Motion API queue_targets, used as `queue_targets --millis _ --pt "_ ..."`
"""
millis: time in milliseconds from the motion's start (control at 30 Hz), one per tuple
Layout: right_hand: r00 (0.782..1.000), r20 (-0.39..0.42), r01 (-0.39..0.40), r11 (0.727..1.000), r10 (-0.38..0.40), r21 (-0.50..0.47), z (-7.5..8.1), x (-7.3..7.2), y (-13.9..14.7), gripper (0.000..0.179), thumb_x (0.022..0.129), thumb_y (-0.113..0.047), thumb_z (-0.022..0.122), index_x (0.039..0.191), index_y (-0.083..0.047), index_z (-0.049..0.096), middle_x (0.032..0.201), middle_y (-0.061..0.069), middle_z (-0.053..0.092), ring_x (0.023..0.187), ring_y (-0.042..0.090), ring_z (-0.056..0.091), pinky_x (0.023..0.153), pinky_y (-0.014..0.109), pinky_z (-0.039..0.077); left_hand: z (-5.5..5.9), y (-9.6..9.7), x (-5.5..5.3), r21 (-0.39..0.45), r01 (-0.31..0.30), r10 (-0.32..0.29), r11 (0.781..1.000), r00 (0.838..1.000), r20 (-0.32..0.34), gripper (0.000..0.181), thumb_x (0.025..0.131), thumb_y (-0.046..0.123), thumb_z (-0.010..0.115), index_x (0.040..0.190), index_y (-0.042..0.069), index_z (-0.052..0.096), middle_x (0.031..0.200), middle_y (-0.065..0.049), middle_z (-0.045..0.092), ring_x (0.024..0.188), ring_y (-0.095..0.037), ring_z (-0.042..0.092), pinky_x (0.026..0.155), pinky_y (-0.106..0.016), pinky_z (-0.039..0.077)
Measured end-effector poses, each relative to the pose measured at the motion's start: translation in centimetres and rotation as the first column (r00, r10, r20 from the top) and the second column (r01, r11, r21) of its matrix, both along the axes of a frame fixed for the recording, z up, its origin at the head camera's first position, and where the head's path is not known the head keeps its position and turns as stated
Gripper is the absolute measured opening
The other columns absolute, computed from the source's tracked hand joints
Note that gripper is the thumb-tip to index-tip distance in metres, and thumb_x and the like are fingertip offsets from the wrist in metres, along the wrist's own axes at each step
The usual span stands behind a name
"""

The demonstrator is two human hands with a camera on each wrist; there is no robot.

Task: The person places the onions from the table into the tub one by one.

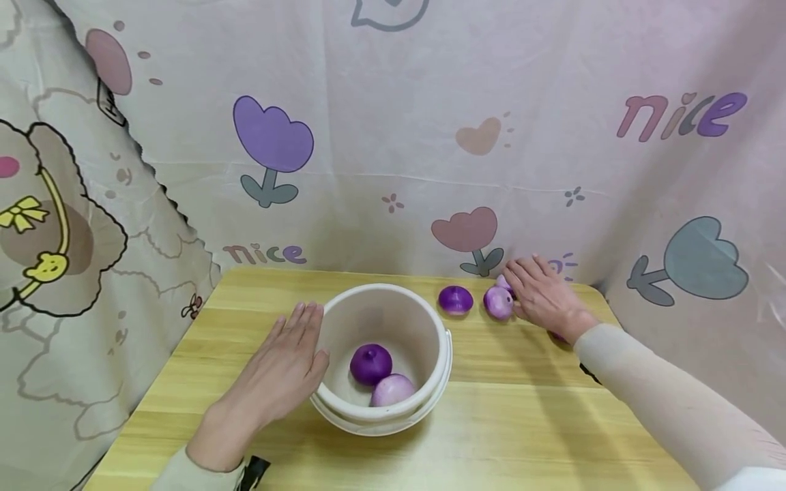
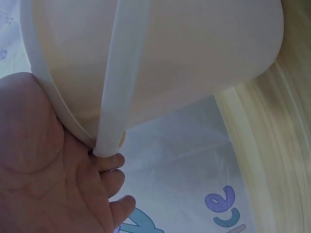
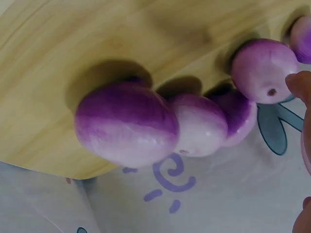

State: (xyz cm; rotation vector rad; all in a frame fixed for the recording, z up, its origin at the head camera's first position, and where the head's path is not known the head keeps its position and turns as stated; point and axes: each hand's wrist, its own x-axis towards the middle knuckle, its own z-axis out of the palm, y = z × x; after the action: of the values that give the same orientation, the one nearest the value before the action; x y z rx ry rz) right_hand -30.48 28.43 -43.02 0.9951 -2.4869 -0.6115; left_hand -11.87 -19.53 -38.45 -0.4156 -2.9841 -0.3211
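Hands, bucket and onions on a wooden table (image 1: 491,416); in the head view, 12 o'clock points away from the person. A white bucket (image 1: 382,310) stands upright, its handle (image 2: 122,73) lying along the outside below the rim. On the bucket's floor rests a dark onion (image 1: 371,365), with a pale onion (image 1: 393,391) against it at 4 to 5 o'clock.

The left hand (image 1: 278,372) touches the rim at 9 to 10 o'clock, its fingers straight and side by side.

The right hand (image 1: 542,293) lies between 2 and 3 o'clock from the bucket, above a group of onions, its fingers close together; whether it pinches one of them cannot be told. In the right wrist view, its thumb tip meets a spotted onion (image 3: 265,71). A purple onion (image 1: 456,300) sits at 2 o'clock from the bucket, just to the 9 o'clock side of the spotted one. From the spotted onion, the row continues toward 8 o'clock through a partly hidden onion (image 3: 243,121) and a two-toned onion (image 3: 200,126) to a large onion (image 3: 126,126).

A printed cloth (image 1: 368,129) hangs past the table's 12 o'clock edge.
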Motion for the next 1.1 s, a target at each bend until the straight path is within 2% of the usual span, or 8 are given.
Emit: queue_targets --millis 200,333,533,633,767,967,1100 --pt "0.999 0.027 0.019 0.998 -0.021 0.063 -2.1 -0.5 0.1 0.083 0.086 -0.05 0.064 0.148 -0.003 0.038 0.154 0.018 0.038 0.143 0.038 0.031 0.122 0.058 0.008 0.0 0.0 -0.2 0.0 0.0 0.0 1.0 1.0 -0.001 0.068 0.103 0.042 0.032 0.156 0.003 0.016 0.163 -0.015 0.015 0.151 -0.032 0.013 0.123 -0.053 0.012" --pt "0.998 0.05 0.028 0.999 -0.03 0.037 -3.2 -0.9 0.1 0.086 0.082 -0.047 0.069 0.148 -0.002 0.038 0.152 0.019 0.039 0.142 0.039 0.031 0.122 0.058 0.008 0.0 0.0 -0.2 0.0 -0.003 0.003 1.0 1.0 -0.004 0.068 0.103 0.043 0.032 0.156 0.003 0.017 0.163 -0.014 0.015 0.151 -0.031 0.012 0.124 -0.052 0.012" --pt "0.997 0.069 0.042 0.999 -0.042 -0.005 -4.6 -1.4 -0.2 0.088 0.079 -0.046 0.071 0.147 -0.001 0.039 0.15 0.02 0.041 0.139 0.039 0.034 0.12 0.059 0.018 0.1 0.0 -0.2 -0.008 -0.001 0.001 1.0 1.0 -0.016 0.068 0.103 0.043 0.032 0.156 0.003 0.016 0.162 -0.014 0.016 0.151 -0.031 0.013 0.124 -0.052 0.012" --pt "0.995 0.082 0.057 0.998 -0.056 -0.006 -4.9 -1.6 -0.5 0.089 0.078 -0.049 0.072 0.146 -0.001 0.041 0.149 0.019 0.043 0.139 0.038 0.035 0.119 0.06 0.022 0.1 0.0 -0.1 -0.012 -0.001 0.001 1.0 1.0 -0.02 0.067 0.103 0.042 0.033 0.156 0.004 0.016 0.162 -0.014 0.016 0.151 -0.031 0.014 0.124 -0.052 0.012" --pt "0.99 0.121 0.074 0.997 -0.072 -0.012 -5.3 -1.8 -0.7 0.086 0.08 -0.047 0.072 0.146 -0.002 0.041 0.149 0.018 0.043 0.14 0.037 0.035 0.12 0.06 0.017 0.0 0.0 0.0 -0.011 -0.001 0.001 1.0 1.0 -0.023 0.067 0.103 0.042 0.033 0.155 0.003 0.017 0.162 -0.014 0.016 0.151 -0.031 0.014 0.124 -0.052 0.012" --pt "0.993 0.114 0.049 0.997 -0.042 -0.059 -5.8 -1.8 -1.0 0.083 0.079 -0.045 0.073 0.142 0.0 0.043 0.145 0.021 0.046 0.138 0.038 0.038 0.119 0.06 0.021 -0.1 0.0 0.0 -0.011 -0.003 0.002 1.0 1.0 -0.025 0.067 0.103 0.041 0.034 0.155 0.002 0.019 0.162 -0.014 0.018 0.151 -0.031 0.015 0.124 -0.052 0.013" --pt "0.993 0.103 0.071 0.992 -0.06 -0.108 -5.4 -1.8 -1.2 0.084 0.077 -0.047 0.072 0.138 0.002 0.043 0.139 0.022 0.049 0.135 0.039 0.04 0.118 0.061 0.023 0.0 0.0 0.0 -0.013 -0.004 0.003 1.0 1.0 -0.017 0.067 0.103 0.041 0.033 0.155 0.003 0.017 0.162 -0.014 0.017 0.151 -0.032 0.014 0.124 -0.052 0.013"
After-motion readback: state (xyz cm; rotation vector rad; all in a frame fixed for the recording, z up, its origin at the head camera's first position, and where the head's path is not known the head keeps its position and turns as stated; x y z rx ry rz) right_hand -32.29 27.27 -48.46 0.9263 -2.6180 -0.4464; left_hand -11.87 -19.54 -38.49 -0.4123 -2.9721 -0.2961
